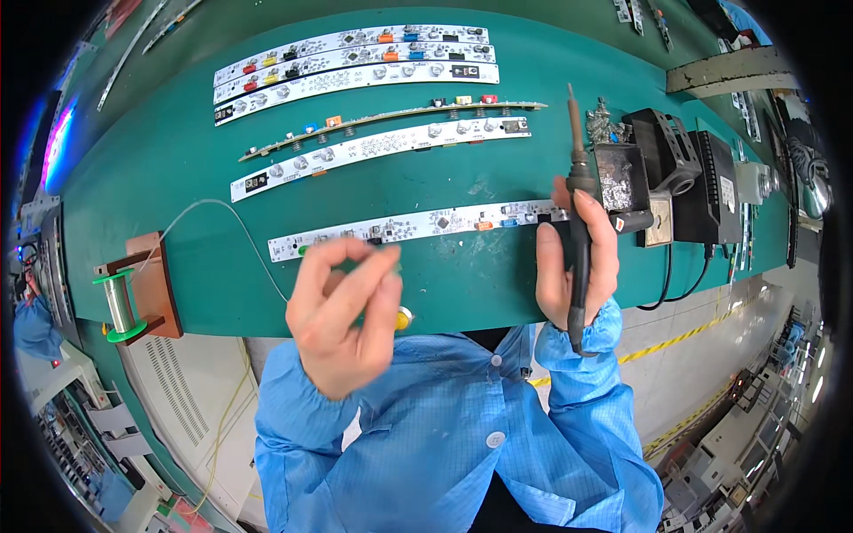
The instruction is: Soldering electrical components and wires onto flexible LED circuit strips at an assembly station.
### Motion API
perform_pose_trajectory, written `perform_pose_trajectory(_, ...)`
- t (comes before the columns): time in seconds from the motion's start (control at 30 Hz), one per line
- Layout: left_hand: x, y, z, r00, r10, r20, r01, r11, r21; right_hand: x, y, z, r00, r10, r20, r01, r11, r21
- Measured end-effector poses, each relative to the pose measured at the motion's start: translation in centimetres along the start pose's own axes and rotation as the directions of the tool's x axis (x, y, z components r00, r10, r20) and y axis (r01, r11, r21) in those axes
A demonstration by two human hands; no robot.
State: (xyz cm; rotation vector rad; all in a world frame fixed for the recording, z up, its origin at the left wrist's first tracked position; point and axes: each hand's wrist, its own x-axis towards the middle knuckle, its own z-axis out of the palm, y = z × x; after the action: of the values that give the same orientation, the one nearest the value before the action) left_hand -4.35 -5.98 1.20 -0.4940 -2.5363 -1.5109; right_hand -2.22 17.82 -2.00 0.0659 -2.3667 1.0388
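Note:
My right hand (604, 249) grips a soldering iron (580, 240) by its black handle, the tip pointing up and away from me. Beside that hand is the right end of a long white circuit board (418, 226); whether they touch I cannot tell. My left hand (342, 324) is closed in a pinch over the near left part of this board. What its fingertips hold, if anything, is hidden. Thin solder wire (211, 201) arcs from a spool (120, 305) and runs behind the left hand. A small yellow round thing (404, 318) shows just right of that hand.
Several similar boards (355, 82) lie in rows farther back on the green mat (462, 298); one stands on edge (391, 117). To the right are a metal tray (624, 176), a black iron stand (662, 147), a black box with cables (713, 186) and small metal parts (606, 123).

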Motion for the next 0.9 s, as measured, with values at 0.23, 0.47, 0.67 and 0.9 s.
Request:
perform_pose_trajectory(0.23, -2.5, 3.4, 1.1, 0.945, -0.006, 0.327, 0.170, 0.863, -0.476, -2.5, -2.6, -1.8, 0.969, -0.104, 0.226, -0.048, 0.813, 0.580)
perform_pose_trajectory(0.47, -2.8, 3.7, 4.0, 0.932, -0.081, 0.354, 0.273, 0.801, -0.532, -3.7, -4.7, -1.7, 0.982, -0.032, 0.188, -0.067, 0.865, 0.498)
perform_pose_trajectory(0.67, -1.8, 3.0, 3.1, 0.966, -0.099, 0.237, 0.200, 0.869, -0.452, -2.7, -2.3, -2.3, 0.999, 0.041, 0.022, -0.046, 0.908, 0.416)
perform_pose_trajectory(0.9, -0.1, 0.7, 3.6, 0.998, 0.018, -0.058, -0.023, 0.996, -0.085, -0.2, -3.7, -4.0, 0.942, -0.259, 0.212, 0.233, 0.962, 0.140)
